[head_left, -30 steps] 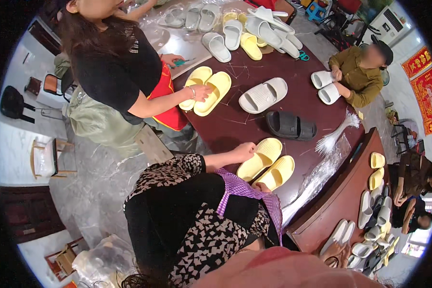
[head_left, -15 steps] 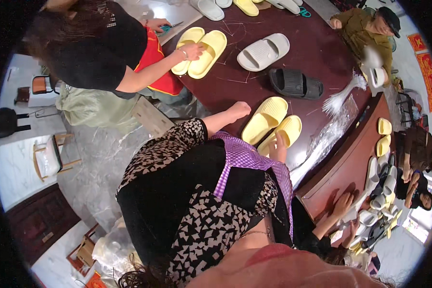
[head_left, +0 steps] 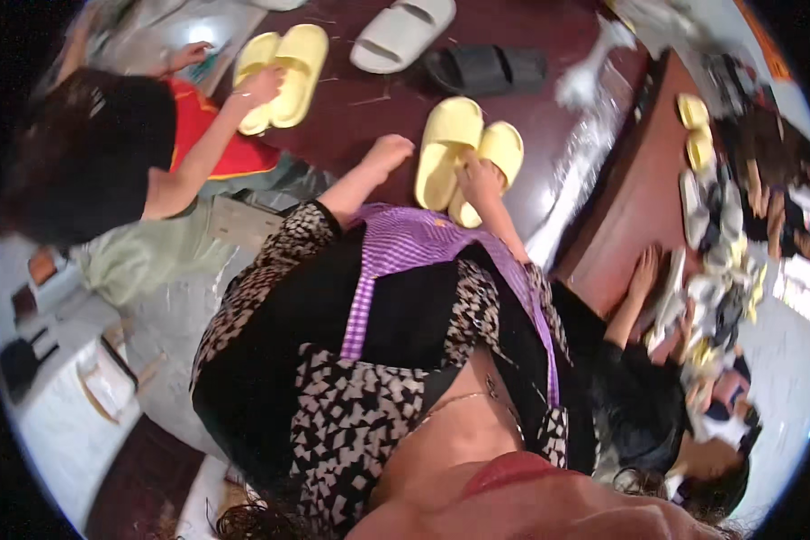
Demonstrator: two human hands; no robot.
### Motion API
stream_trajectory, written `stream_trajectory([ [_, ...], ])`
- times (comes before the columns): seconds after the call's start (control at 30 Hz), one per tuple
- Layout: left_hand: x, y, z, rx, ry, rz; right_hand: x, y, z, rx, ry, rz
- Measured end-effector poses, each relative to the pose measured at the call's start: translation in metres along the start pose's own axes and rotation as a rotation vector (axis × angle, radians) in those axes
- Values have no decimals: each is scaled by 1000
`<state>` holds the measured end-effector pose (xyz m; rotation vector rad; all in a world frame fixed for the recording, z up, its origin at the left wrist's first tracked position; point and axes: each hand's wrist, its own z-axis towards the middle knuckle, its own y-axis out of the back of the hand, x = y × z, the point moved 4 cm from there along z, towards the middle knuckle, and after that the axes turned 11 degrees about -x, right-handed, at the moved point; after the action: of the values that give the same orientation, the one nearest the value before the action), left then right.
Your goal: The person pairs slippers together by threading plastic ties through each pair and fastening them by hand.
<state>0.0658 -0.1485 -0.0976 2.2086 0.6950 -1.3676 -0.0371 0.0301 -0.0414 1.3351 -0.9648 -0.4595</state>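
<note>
A pair of yellow slippers stands side by side in front of me on the dark red table (head_left: pixel 360 112). The fingers of my right hand (head_left: pixel 483 180) curl at the strap of the right yellow slipper (head_left: pixel 504 148); its partner, the left yellow slipper (head_left: pixel 443 153), stands beside it, clear of my left hand. Closed into a fist near the table's front edge, my left hand (head_left: pixel 390 155) hides whatever its fingers might hold. Beyond the pair lie a black slipper (head_left: pixel 486 69) and a white slipper (head_left: pixel 403 34).
At the left, a co-worker's hand (head_left: pixel 263 85) rests on another yellow pair (head_left: pixel 299 76). White strips (head_left: pixel 585 81) and clear plastic film (head_left: pixel 580 162) lie at the table's right. Past a raised brown board (head_left: pixel 616 202), more people sit around heaped slippers (head_left: pixel 715 261).
The whole view has shifted, so the table and slippers appear farther up and left. My right hand has moved from the right slipper's outer side onto its strap area. My left fist stays closed.
</note>
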Motion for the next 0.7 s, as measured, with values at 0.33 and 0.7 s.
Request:
stream_trajectory([
  [0.33,-3,-2,-6,120,202,3,-32,11,-21,-312,-199,115],
  [0.7,-1,0,-6,79,246,79,-186,135,-34,-720,-74,-114],
])
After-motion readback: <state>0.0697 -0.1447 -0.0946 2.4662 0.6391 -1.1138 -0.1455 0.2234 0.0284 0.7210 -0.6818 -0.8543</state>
